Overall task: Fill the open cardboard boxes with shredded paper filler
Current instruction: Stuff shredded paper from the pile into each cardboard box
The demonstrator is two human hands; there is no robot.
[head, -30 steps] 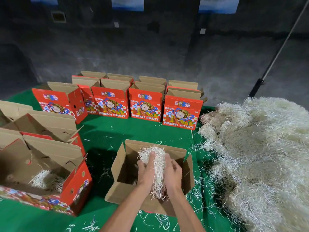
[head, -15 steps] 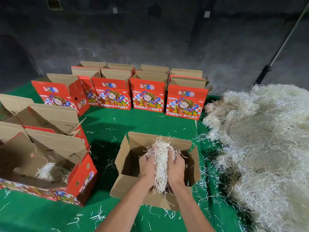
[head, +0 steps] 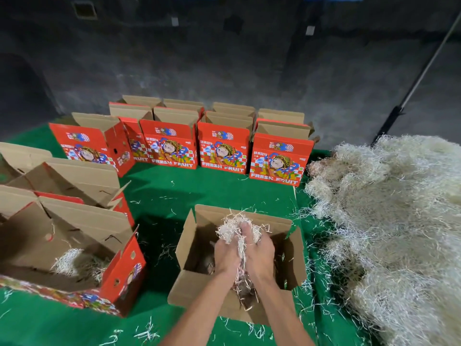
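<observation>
- The left hand (head: 227, 255) and the right hand (head: 259, 253) are pressed close together, palms facing, fingers curled around one bundle of shredded paper (head: 235, 231) clamped between them; strands stick out above the fingertips and trail down between the wrists.
- Both hands reach into the open plain cardboard box (head: 189, 245), which stands on the green counter (head: 162, 193) with its four flaps spread outward. How much filler already lies on its floor cannot be told.
- To the left, a larger red printed box (head: 124, 270) stands open, a small heap of filler (head: 72, 260) on its bottom.
- Just behind it are more open boxes (head: 74, 178) with brown flaps raised.
- To the right, a big loose pile of pale shredded paper (head: 389, 221) covers the counter's edge, and stray strands are scattered over the green cloth around the plain box.
- Farther back, a row of red boxes printed "FRESH FRUIT" (head: 224, 151) stands upright, top flaps open, with a second row just behind.
- Beyond them rises a dark grey wall (head: 224, 58); a pole (head: 419, 76) leans against it at right.
</observation>
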